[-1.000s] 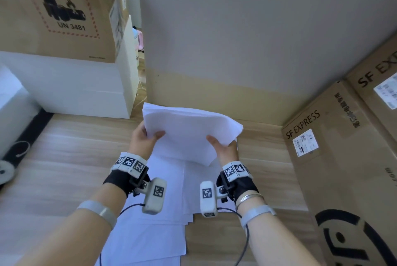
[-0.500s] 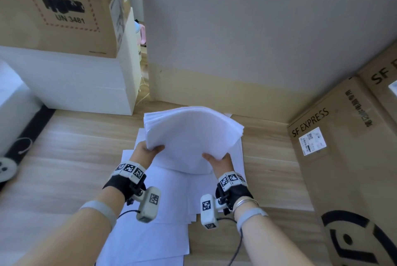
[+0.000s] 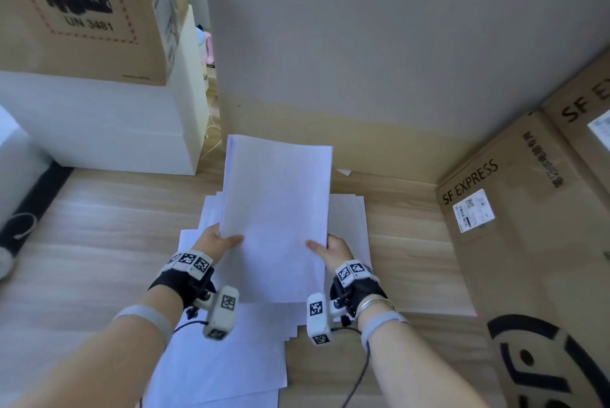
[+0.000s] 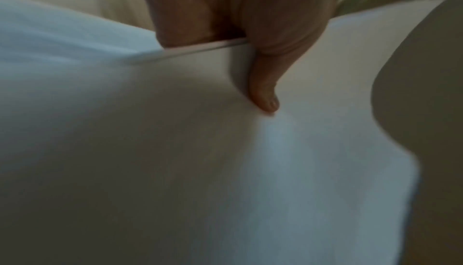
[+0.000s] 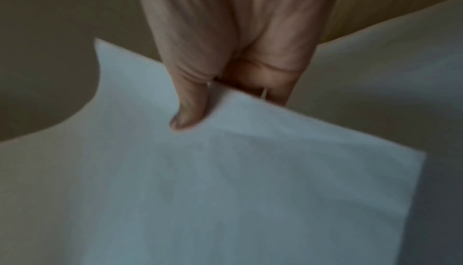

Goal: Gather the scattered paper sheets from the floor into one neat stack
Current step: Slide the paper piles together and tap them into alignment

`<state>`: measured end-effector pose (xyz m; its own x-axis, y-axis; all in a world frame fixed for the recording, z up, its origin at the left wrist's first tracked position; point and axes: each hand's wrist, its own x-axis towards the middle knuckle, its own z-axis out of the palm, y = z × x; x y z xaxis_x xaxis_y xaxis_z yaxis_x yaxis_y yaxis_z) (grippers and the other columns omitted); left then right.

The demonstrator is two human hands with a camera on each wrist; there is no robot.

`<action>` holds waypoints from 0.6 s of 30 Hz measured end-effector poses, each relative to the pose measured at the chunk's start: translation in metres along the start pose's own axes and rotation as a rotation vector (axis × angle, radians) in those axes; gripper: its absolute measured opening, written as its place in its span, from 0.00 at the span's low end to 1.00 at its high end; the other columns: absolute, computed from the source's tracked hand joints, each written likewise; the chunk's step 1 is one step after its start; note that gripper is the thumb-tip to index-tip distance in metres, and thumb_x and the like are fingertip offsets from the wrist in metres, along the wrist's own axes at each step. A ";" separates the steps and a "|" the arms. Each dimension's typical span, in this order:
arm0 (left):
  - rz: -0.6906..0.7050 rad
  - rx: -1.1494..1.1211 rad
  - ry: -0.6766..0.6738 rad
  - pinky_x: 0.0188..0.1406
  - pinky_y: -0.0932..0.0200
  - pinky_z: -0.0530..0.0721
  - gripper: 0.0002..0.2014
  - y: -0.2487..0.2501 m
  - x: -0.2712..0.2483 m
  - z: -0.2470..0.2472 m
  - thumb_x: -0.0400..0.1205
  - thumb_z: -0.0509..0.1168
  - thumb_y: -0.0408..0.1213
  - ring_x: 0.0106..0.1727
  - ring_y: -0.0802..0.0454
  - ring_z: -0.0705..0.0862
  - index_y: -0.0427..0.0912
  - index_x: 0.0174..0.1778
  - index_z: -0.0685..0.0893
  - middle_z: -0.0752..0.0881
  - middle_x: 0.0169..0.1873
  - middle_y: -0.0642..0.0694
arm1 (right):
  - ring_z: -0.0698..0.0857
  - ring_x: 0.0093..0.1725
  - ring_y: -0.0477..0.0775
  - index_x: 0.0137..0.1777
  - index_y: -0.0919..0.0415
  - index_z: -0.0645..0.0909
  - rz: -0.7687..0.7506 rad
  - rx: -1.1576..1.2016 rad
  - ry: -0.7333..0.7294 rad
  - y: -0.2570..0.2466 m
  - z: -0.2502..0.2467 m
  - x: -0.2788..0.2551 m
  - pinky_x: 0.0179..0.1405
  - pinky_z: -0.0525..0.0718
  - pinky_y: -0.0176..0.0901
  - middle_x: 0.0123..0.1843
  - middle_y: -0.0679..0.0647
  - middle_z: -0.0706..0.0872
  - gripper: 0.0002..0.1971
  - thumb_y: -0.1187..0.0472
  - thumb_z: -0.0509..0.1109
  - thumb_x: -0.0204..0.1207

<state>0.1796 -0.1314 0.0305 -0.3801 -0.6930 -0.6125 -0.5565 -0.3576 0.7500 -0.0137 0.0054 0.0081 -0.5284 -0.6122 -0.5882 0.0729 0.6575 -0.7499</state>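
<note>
I hold a stack of white paper sheets (image 3: 277,216) above the floor, its long sides running away from me. My left hand (image 3: 219,241) grips the stack's left edge, thumb on top. My right hand (image 3: 331,247) grips the right edge the same way. In the left wrist view the thumb (image 4: 265,95) presses on the top sheet (image 4: 175,160), with the fingers hidden underneath. The right wrist view shows the thumb (image 5: 190,115) pinching the paper (image 5: 238,190). More loose white sheets (image 3: 231,364) lie overlapping on the wooden floor (image 3: 82,242) below the held stack.
A grey wall (image 3: 379,44) with a tan skirting stands just beyond the papers. SF Express cardboard boxes (image 3: 528,242) crowd the right side. At the left a white block (image 3: 99,130) carries a brown UN 3481 carton (image 3: 82,11). A cable trails from each wrist camera.
The held stack was bent and turned crosswise; it has straightened and now lies lengthwise away from me. Both hands have come lower and nearer to me, still gripping its sides.
</note>
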 end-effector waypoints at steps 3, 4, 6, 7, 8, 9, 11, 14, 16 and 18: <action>-0.074 -0.001 0.064 0.60 0.49 0.75 0.19 -0.022 0.003 -0.004 0.79 0.66 0.27 0.63 0.33 0.81 0.28 0.67 0.77 0.82 0.63 0.30 | 0.78 0.69 0.61 0.70 0.59 0.74 0.049 -0.064 0.298 0.027 -0.016 0.014 0.66 0.77 0.49 0.70 0.58 0.79 0.24 0.58 0.72 0.74; -0.100 -0.028 0.101 0.63 0.48 0.75 0.20 -0.031 0.006 -0.008 0.78 0.66 0.26 0.63 0.33 0.81 0.27 0.67 0.77 0.82 0.64 0.29 | 0.74 0.73 0.62 0.75 0.58 0.69 0.111 -0.127 0.377 0.035 -0.024 0.016 0.71 0.74 0.53 0.75 0.59 0.73 0.31 0.58 0.74 0.72; -0.157 -0.104 0.142 0.68 0.45 0.73 0.21 -0.040 0.005 -0.014 0.78 0.65 0.23 0.63 0.36 0.79 0.24 0.68 0.74 0.80 0.64 0.29 | 0.65 0.78 0.63 0.80 0.53 0.56 0.284 -0.240 0.438 0.049 -0.036 0.017 0.75 0.69 0.60 0.81 0.59 0.61 0.46 0.56 0.79 0.66; -0.181 -0.126 0.155 0.68 0.46 0.72 0.22 -0.045 0.004 -0.017 0.78 0.65 0.23 0.64 0.37 0.78 0.23 0.69 0.72 0.81 0.62 0.30 | 0.62 0.80 0.63 0.81 0.51 0.52 0.335 -0.280 0.433 0.056 -0.039 0.017 0.76 0.66 0.62 0.82 0.59 0.57 0.51 0.55 0.81 0.63; -0.202 -0.135 0.169 0.66 0.48 0.72 0.23 -0.050 0.004 -0.019 0.79 0.64 0.24 0.64 0.36 0.77 0.22 0.70 0.70 0.81 0.59 0.27 | 0.60 0.81 0.63 0.82 0.50 0.49 0.359 -0.316 0.420 0.062 -0.041 0.016 0.77 0.64 0.63 0.83 0.59 0.55 0.55 0.56 0.82 0.61; -0.214 -0.156 0.172 0.64 0.49 0.71 0.23 -0.052 0.001 -0.021 0.80 0.63 0.25 0.65 0.36 0.77 0.21 0.70 0.69 0.81 0.57 0.24 | 0.58 0.82 0.63 0.82 0.50 0.48 0.366 -0.347 0.410 0.066 -0.041 0.017 0.78 0.63 0.62 0.83 0.60 0.54 0.56 0.57 0.83 0.60; -0.223 -0.206 0.176 0.67 0.47 0.69 0.24 -0.055 -0.007 -0.026 0.80 0.63 0.26 0.70 0.33 0.75 0.21 0.71 0.68 0.76 0.67 0.23 | 0.60 0.81 0.63 0.82 0.53 0.49 0.376 -0.369 0.396 0.071 -0.040 0.018 0.78 0.64 0.60 0.82 0.62 0.56 0.56 0.59 0.83 0.60; -0.263 -0.201 0.158 0.72 0.46 0.67 0.24 -0.073 0.001 -0.036 0.80 0.63 0.27 0.73 0.32 0.73 0.23 0.72 0.69 0.74 0.72 0.27 | 0.75 0.72 0.64 0.79 0.63 0.54 0.431 -0.324 0.386 0.070 -0.041 0.017 0.71 0.73 0.57 0.75 0.65 0.72 0.48 0.65 0.81 0.64; -0.267 -0.172 0.159 0.72 0.45 0.68 0.24 -0.080 0.001 -0.039 0.80 0.64 0.27 0.72 0.31 0.74 0.24 0.72 0.70 0.75 0.71 0.26 | 0.81 0.65 0.66 0.71 0.66 0.62 0.463 -0.309 0.415 0.068 -0.044 0.014 0.66 0.80 0.58 0.67 0.66 0.79 0.42 0.65 0.83 0.61; -0.262 -0.152 0.156 0.68 0.46 0.70 0.24 -0.084 0.000 -0.041 0.80 0.64 0.26 0.71 0.31 0.75 0.24 0.72 0.70 0.76 0.70 0.25 | 0.80 0.65 0.65 0.67 0.67 0.67 0.457 -0.361 0.447 0.066 -0.043 0.009 0.64 0.81 0.57 0.66 0.65 0.80 0.40 0.61 0.84 0.58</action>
<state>0.2570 -0.1272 -0.0227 -0.1146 -0.6482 -0.7528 -0.4992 -0.6176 0.6078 -0.0498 0.0621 -0.0341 -0.8118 -0.0552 -0.5813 0.1266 0.9552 -0.2675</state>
